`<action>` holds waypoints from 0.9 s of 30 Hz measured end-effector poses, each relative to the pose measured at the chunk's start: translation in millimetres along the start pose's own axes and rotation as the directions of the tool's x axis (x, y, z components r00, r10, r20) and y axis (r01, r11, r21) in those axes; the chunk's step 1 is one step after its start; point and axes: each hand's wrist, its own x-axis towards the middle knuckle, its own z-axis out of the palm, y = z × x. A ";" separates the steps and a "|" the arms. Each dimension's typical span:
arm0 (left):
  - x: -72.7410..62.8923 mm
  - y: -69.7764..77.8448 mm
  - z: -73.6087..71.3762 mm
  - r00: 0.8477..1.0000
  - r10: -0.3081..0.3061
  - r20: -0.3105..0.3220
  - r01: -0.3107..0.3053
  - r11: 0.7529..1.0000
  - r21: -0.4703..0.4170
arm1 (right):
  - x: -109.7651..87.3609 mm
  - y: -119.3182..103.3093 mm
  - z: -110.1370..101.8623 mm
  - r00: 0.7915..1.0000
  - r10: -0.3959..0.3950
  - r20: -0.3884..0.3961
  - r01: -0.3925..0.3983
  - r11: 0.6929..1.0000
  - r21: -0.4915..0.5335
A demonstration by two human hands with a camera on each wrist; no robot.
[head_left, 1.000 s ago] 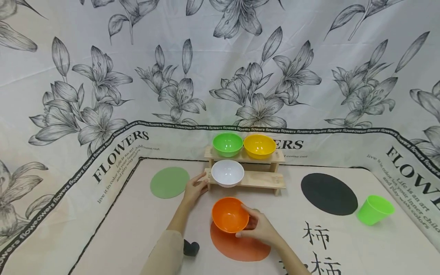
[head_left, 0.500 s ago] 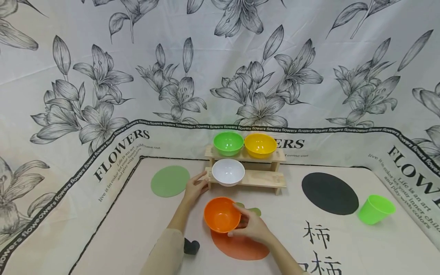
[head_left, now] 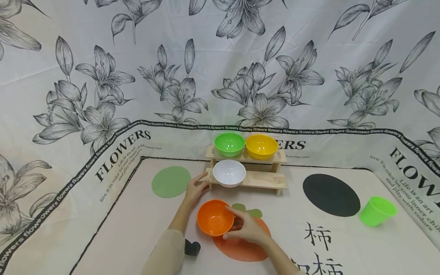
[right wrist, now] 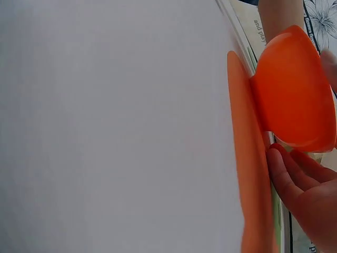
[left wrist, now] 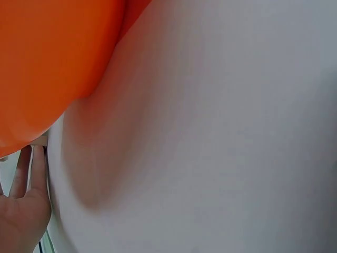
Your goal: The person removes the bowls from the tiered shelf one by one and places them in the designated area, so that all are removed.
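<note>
An orange bowl (head_left: 215, 217) stands upright, over the left side of an orange round patch (head_left: 242, 244). My right hand (head_left: 249, 229) holds its right side, fingers and thumb spread round the wall; in the right wrist view, fingertips (right wrist: 279, 163) lie low by its base. My left hand (head_left: 196, 189) touches the left end of a two-step wooden rack (head_left: 261, 180) with extended fingers. On the rack's lower step sits a white bowl (head_left: 229, 173); a green bowl (head_left: 229, 144) and a yellow bowl (head_left: 261, 146) share the upper step.
To the right lie a black round patch (head_left: 331, 194) and a bright green cup (head_left: 378, 211), which leans. A pale green round patch (head_left: 170, 181) is left of the rack. Beside my left sleeve is a small black object (head_left: 191, 247). A flowered cloth (head_left: 165, 84) hangs behind.
My right hand and the orange bowl have moved left, uncovering more of the orange patch and its green leaf shapes. The left hand stays at the rack.
</note>
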 end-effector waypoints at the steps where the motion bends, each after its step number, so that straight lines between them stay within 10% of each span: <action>1: -0.5 1.0 0.0 1.000 -0.002 0.002 0.002 1.000 -0.004 | 0.2 -0.2 -0.8 1.000 -0.009 -0.002 0.009 1.000 -0.002; 8: -8.8 16.1 2.1 1.000 -0.010 0.027 0.010 1.000 0.006 | 4.8 -6.6 -14.5 0.971 -0.102 -0.215 0.078 0.990 -0.117; 19: -16.3 24.3 2.4 1.000 -0.009 0.028 0.008 1.000 0.020 | 20.6 -51.5 -36.0 0.804 -0.222 -0.552 0.095 0.964 -0.250; 27: -10.7 16.9 1.0 1.000 -0.005 0.029 0.004 1.000 0.019 | 33.0 -53.5 -48.5 0.863 -0.173 -0.474 0.089 0.977 -0.193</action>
